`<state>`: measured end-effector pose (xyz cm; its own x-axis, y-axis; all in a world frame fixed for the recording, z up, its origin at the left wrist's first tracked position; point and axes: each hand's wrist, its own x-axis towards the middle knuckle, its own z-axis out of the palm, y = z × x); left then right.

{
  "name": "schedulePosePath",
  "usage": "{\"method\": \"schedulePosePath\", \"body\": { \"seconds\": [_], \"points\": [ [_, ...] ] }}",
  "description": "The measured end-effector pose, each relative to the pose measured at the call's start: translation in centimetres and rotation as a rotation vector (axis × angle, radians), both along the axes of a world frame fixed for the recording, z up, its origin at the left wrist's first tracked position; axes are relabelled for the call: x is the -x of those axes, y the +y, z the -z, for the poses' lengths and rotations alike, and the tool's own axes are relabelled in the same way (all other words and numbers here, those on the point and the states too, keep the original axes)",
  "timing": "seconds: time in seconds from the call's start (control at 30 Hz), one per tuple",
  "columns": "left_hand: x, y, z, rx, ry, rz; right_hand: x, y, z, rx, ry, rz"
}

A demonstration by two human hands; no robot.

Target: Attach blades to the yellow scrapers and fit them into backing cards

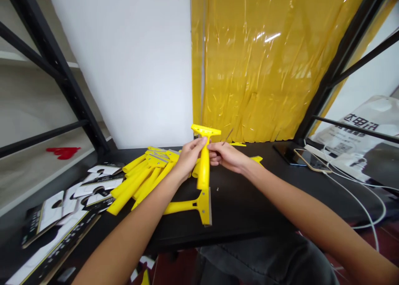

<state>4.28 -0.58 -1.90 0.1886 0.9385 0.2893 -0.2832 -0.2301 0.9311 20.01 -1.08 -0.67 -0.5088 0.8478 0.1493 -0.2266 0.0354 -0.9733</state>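
Observation:
My left hand (190, 155) is closed around the neck of a yellow scraper (203, 168), whose wide head points up and away and whose handle hangs toward me. My right hand (227, 155) is closed beside that neck, with a thin dark rod (230, 134) sticking up from its fingers; the kind of tool cannot be made out. Below them, another yellow scraper (204, 208) lies on the black table (249, 210), its metal edge facing right. A pile of yellow scrapers (140, 179) rests left of my left hand.
Black-and-white cardboard packages (71, 210) lie at the left. More yellow pieces (257, 159) sit behind my right hand. At the right are a phone (311, 160), a dark flat device (288, 154) and white cables (358, 193). Black metal posts (62, 81) stand on both sides.

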Motion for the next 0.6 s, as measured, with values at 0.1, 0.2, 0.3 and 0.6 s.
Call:
{"method": "schedulePosePath", "body": {
  "seconds": [0.1, 0.2, 0.3, 0.6],
  "points": [
    [0.8, 0.5, -0.7, 0.070, -0.104, -0.123, 0.4, 1.3, 0.4, 0.015, -0.062, 0.024],
    [1.9, 0.9, -1.7, 0.173, -0.135, -0.195, -1.5, 3.0, 1.2, -0.160, -0.095, 0.180],
    [2.7, 1.0, -2.2, 0.238, -0.075, -0.177, -3.6, 4.2, 2.6, -0.438, -0.295, 0.264],
    [3.0, 0.9, -1.7, 0.141, 0.463, -0.047, -9.7, 7.1, 4.8, -0.552, -1.096, 0.306]
  ]
}}
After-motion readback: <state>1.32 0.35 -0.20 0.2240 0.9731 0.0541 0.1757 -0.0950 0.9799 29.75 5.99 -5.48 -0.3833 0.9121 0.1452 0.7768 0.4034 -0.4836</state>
